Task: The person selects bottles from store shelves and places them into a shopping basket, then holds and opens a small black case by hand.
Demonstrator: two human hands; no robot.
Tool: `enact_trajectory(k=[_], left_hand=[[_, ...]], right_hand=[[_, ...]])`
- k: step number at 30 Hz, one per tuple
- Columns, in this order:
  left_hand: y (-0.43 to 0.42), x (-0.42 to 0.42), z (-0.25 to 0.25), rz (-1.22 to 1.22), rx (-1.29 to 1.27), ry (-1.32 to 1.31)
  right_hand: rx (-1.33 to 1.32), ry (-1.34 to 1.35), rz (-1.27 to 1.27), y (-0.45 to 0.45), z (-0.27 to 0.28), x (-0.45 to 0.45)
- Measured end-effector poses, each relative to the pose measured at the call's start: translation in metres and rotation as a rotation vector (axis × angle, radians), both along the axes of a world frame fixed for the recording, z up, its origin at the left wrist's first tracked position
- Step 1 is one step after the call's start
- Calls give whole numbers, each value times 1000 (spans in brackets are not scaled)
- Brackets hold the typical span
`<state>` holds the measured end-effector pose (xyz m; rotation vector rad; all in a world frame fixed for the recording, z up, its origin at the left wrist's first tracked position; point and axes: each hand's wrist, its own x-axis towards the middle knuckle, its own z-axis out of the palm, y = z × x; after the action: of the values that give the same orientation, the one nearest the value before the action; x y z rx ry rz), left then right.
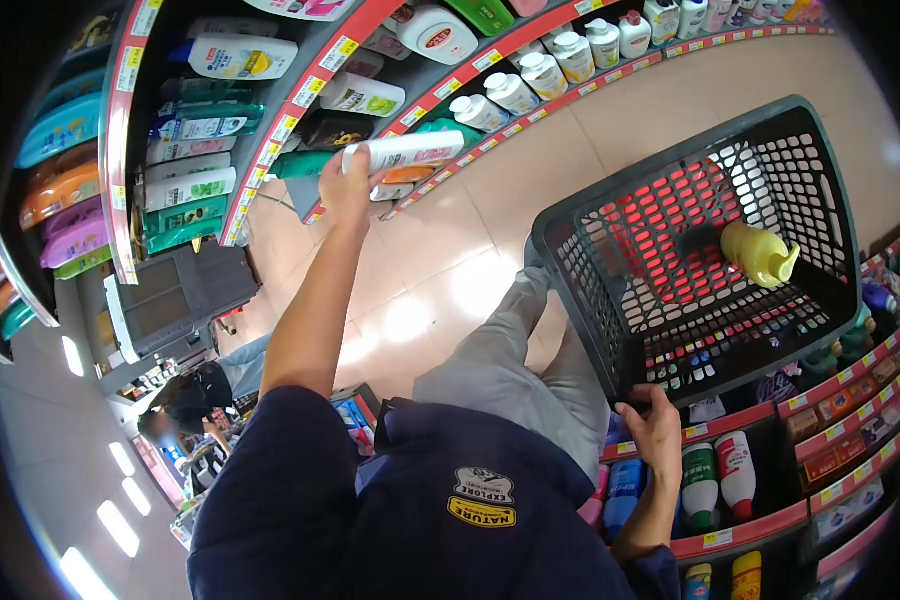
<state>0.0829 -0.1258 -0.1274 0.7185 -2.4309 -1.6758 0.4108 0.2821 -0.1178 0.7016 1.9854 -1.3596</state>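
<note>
My left hand point(346, 185) is closed around one end of a white toiletry bottle point(415, 151) with pink print. It holds the bottle sideways in front of the shelf edge at upper left, beside other bottles. At lower right, my right hand point(654, 432) has its fingers on the near rim of a black plastic shopping basket point(577, 330), gripping it. Inside the basket a yellow pump bottle point(755, 252) lies on its side. The bottle's label is too small to read.
Stocked shelves point(270, 150) with red price rails run along the upper left. White pump bottles point(542, 75) line the lower tier. More shelves point(745, 535) stand at lower right, close to the basket. Another person point(192, 400) is farther off at left. Tiled floor point(490, 230) shows between.
</note>
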Motion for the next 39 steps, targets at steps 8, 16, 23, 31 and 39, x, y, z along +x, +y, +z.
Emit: enact_trajectory(k=[8, 16, 23, 31, 39], left_hand=[[-22, -117, -36, 95, -340, 63], [0, -153, -37, 75, -669, 134], [6, -164, -43, 29, -572, 258], [-13, -168, -62, 102, -528, 443], [-14, -187, -69, -12, -726, 364]], right_hand=[[17, -105, -87, -9, -1, -3], [154, -115, -75, -14, -21, 9], [193, -168, -85, -17, -17, 2], [152, -157, -90, -14, -23, 6], [99, -209, -147, -17, -15, -6]])
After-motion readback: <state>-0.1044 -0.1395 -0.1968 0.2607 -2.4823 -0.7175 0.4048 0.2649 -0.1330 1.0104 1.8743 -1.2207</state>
